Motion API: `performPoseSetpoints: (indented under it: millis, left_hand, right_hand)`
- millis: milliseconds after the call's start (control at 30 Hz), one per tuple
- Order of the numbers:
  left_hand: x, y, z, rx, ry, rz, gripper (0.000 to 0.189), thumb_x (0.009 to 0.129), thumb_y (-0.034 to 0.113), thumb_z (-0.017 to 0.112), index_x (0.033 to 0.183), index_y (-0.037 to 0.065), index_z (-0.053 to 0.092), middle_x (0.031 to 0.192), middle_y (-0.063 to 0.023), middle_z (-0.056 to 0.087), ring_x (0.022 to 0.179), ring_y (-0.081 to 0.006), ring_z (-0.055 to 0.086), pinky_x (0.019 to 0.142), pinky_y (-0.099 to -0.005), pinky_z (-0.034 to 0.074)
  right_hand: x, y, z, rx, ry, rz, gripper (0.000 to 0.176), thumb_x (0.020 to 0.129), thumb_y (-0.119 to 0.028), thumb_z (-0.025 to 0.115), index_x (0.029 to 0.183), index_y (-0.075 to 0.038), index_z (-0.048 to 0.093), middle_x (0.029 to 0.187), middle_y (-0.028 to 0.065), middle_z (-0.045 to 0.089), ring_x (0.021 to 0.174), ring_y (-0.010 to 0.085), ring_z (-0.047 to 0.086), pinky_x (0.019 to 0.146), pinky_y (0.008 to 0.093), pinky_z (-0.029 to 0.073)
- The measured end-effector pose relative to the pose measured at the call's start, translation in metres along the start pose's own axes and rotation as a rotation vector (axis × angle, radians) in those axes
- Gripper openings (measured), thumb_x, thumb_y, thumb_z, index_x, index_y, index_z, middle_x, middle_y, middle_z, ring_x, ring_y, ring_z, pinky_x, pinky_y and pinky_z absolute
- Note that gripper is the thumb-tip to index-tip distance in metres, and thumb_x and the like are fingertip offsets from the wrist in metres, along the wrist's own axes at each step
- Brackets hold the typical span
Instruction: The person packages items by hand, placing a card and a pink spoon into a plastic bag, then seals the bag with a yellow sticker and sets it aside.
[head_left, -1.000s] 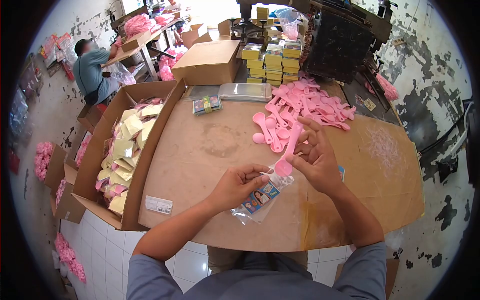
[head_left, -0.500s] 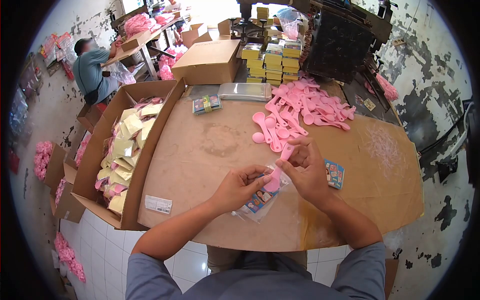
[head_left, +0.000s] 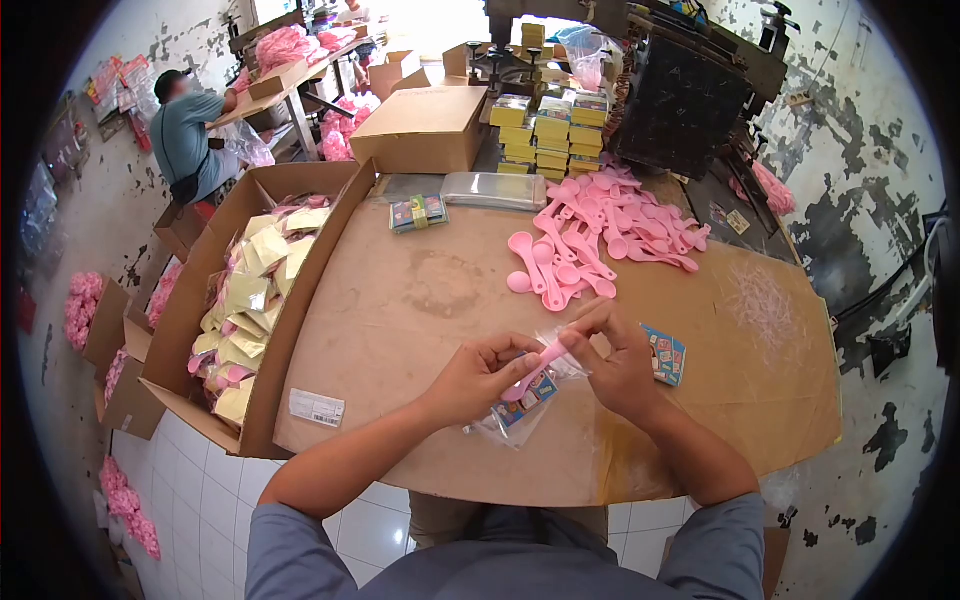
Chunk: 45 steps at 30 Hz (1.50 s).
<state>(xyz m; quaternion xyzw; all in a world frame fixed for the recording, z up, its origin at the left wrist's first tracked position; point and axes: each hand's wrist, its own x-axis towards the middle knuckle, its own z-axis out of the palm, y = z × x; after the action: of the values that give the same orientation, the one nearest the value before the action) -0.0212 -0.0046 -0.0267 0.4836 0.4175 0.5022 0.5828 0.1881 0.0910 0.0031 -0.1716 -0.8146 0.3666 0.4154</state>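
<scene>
Above the cardboard-covered table, my right hand (head_left: 618,365) pinches the handle end of a pink measuring spoon (head_left: 537,369), its bowl pointing down and left. My left hand (head_left: 482,378) is closed at the edge of a clear plastic bag (head_left: 512,433), thumb close beside the spoon. Inside the bag lies a blue printed card (head_left: 527,403), and the spoon overlaps both in this view. Just right of my right hand is a stack of similar blue cards (head_left: 664,354). Beyond my hands spreads a pile of pink spoons (head_left: 600,225).
A long open carton (head_left: 268,395) of filled packets (head_left: 255,290) stands at the left. At the back are a closed box (head_left: 420,125), stacked card bundles (head_left: 550,130), clear bags (head_left: 493,190) and a black machine (head_left: 675,95). A person (head_left: 190,135) works at another table.
The spoon has tipped lower, its bowl moving down and left over the bagged card. My right hand has moved slightly down with it; my left hand stays nearly in place.
</scene>
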Motion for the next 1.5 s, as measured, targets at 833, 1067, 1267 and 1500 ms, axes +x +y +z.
performPoseSetpoints:
  millis: [833,1067,1267,1500]
  left_hand:
    - [-0.02,0.033,0.018,0.349,-0.105,0.568,0.041,0.098,0.006,0.067,0.138,0.0,0.058,0.129,-0.0138,0.071,0.112,-0.0235,0.074,0.095,-0.0354,0.056]
    - [-0.019,0.025,0.015,0.44,0.02,0.48,0.04,0.098,0.0,0.065,0.138,-0.001,0.058,0.096,-0.0103,0.079,0.084,-0.0157,0.077,0.075,-0.0281,0.059]
    - [-0.025,0.03,0.019,0.421,0.08,0.394,0.045,0.098,-0.002,0.063,0.142,-0.003,0.055,0.09,-0.0117,0.078,0.085,-0.0129,0.076,0.074,-0.0264,0.059]
    - [-0.025,0.029,0.024,0.711,0.096,0.45,0.052,0.095,0.001,0.068,0.145,-0.002,0.053,0.088,-0.0125,0.078,0.075,-0.0134,0.075,0.066,-0.0303,0.061]
  right_hand:
    - [0.033,-0.11,-0.037,-0.487,-0.303,-0.163,0.015,0.086,-0.008,0.077,0.1,-0.005,0.072,0.084,0.0078,0.067,0.076,0.0247,0.066,0.067,0.0368,0.051]
    - [0.028,-0.094,-0.022,-0.326,-0.149,-0.007,0.017,0.089,-0.011,0.076,0.102,-0.003,0.069,0.086,0.0093,0.067,0.077,0.0258,0.067,0.066,0.0376,0.052]
    - [0.03,-0.088,-0.013,-0.825,-0.083,-0.466,0.025,0.081,-0.012,0.08,0.103,-0.005,0.069,0.107,0.0089,0.066,0.102,0.026,0.065,0.086,0.0381,0.049]
    - [0.025,-0.073,-0.002,-1.043,-0.124,-0.573,0.022,0.074,-0.015,0.073,0.092,-0.002,0.068,0.104,0.0088,0.064,0.105,0.025,0.062,0.088,0.0392,0.047]
